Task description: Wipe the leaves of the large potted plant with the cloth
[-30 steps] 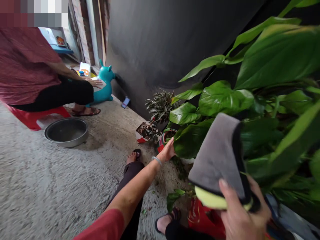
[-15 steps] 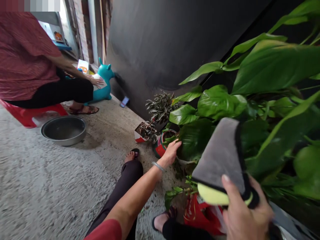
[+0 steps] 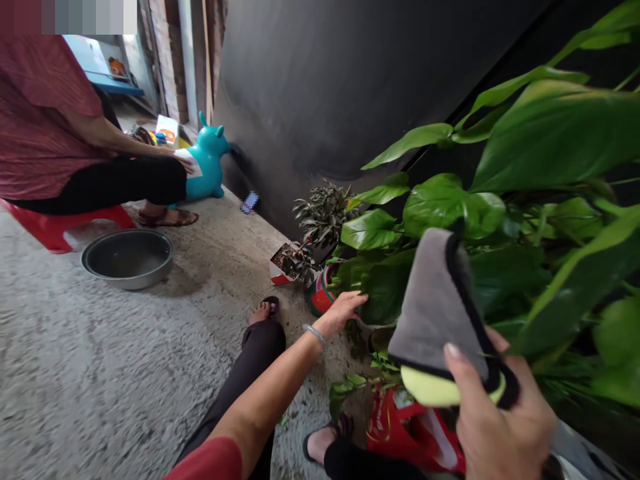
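Note:
My right hand (image 3: pixel 505 413) grips a folded cloth (image 3: pixel 433 307), grey on top with black edging and a yellow-green underside. Its thumb presses on the grey face, and the cloth hangs in front of a large-leaved green plant (image 3: pixel 445 200). Farther left, my left hand (image 3: pixel 345 311), with a bangle on the wrist, is at the edge of a low, dark green leaf (image 3: pixel 385 293). The fingertips meet the leaf edge and partly go behind it. The cloth covers some of the leaves behind it.
Near the left hand stand a striped pot (image 3: pixel 320 297) and a small potted plant (image 3: pixel 287 263). A red bag (image 3: pixel 400 433) lies below. At left, a person sits on a red stool (image 3: pixel 65 223), beside a metal basin (image 3: pixel 127 260) and a turquoise animal toy (image 3: pixel 210 163). A dark wall (image 3: pixel 350 87) rises behind.
My left hand has dropped slightly at the leaf edge. The cloth in my right hand has tilted and shifted a little. The seated person's hand has slid left on the toy.

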A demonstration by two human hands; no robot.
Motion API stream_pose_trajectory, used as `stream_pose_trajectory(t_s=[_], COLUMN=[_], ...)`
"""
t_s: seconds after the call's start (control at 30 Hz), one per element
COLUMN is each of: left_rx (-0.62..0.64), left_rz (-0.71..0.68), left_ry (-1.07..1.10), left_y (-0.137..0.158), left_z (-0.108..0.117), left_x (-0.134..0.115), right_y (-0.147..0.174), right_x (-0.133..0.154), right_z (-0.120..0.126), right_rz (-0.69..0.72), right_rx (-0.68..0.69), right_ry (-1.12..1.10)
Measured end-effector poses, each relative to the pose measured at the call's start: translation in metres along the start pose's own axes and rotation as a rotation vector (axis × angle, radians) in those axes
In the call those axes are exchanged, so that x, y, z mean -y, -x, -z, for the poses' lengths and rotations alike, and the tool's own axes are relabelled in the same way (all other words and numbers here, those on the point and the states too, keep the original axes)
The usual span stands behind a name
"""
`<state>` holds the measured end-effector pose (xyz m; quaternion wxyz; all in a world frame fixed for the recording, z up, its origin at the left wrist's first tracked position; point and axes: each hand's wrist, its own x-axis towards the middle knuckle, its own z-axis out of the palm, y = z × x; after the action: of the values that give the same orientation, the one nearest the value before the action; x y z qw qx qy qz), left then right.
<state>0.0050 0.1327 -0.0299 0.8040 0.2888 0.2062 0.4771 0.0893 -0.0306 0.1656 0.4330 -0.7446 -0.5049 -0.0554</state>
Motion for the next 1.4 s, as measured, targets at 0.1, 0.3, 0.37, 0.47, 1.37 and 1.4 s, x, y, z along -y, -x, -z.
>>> stream_pose_trajectory(t_s=[0.1,0.3,0.37,0.47,1.37,1.4], left_rx=[0.062,-0.023,-0.007,0.038,-0.102,-0.078], left_rz=[0.015,0.029,0.018,0.058,-0.314,-0.313], left_ry=[-0.028,-0.097,-0.097,-0.123,-0.299,-0.301], left_y=[0.002,0.001,0.002,0.005,-0.053,-0.051], left_z=[-0.004,-0.005,-0.004,-0.008,0.02,0.012], left_x=[0.005,0.007,0.008,0.014,-0.014,-0.011], right_y=[-0.016,0.032,0.042,0.027,-0.006,-0.009], right_x=[-0.006,-0.067,-0.063,-0.033,-0.089,-0.082], right_z=[-0.033,-0.03,-0.009,0.008,-0.048,-0.05], right_rz=[0.029,-0.259,-0.288,-0.222,-0.167,-0.155], right_rx=[0.043,0.488,0.471,0.193,0.256,0.23], right_ry=[0.028,0.001,-0.033,-0.009,0.068,0.067])
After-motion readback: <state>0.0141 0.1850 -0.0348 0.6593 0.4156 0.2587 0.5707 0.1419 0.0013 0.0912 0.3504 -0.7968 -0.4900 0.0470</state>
